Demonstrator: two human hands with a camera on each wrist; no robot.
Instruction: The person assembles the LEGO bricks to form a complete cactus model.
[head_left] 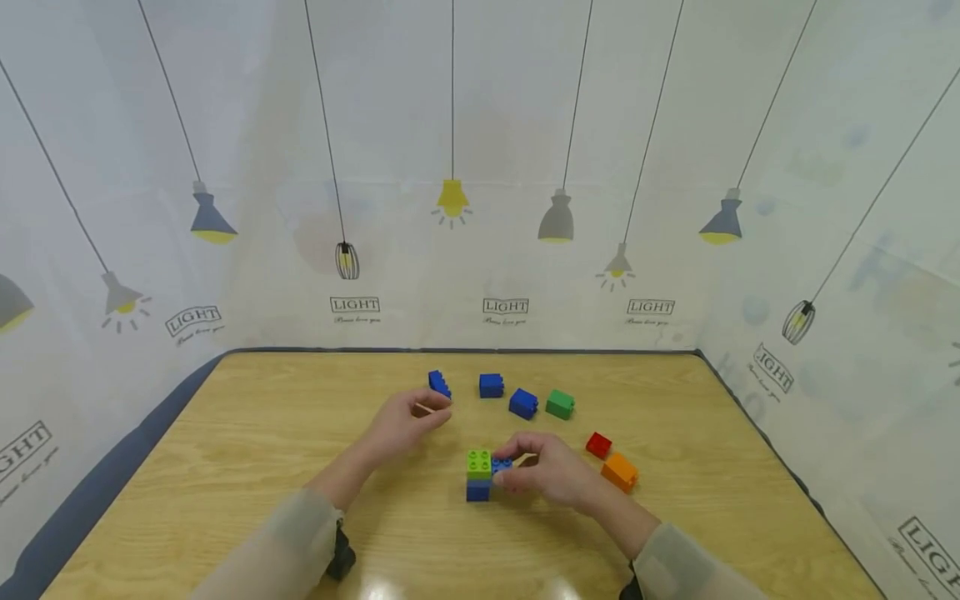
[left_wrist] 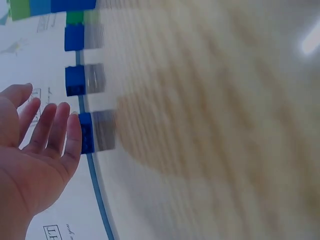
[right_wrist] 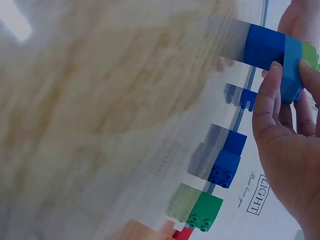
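A small stack stands near the middle of the table: a dark blue brick (right_wrist: 265, 46) at the bottom, a lighter blue brick (right_wrist: 292, 75) in the middle, and a lime green brick (head_left: 479, 463) on top. The lighter blue brick juts out to the right, its studs showing. My right hand (head_left: 551, 471) pinches this jutting end between thumb and fingers. Left of the stack and farther back, my left hand (head_left: 405, 427) hovers with loosely bent fingers and holds nothing. Just beyond its fingertips lies a studded blue brick (head_left: 439, 384).
Farther back lie two more blue bricks (head_left: 491, 386) and a green brick (head_left: 560, 404). A red brick (head_left: 598, 445) and an orange brick (head_left: 620, 472) sit right of my right hand. A lamp-patterned cloth (head_left: 502, 250) rises behind the wooden table (head_left: 285, 400).
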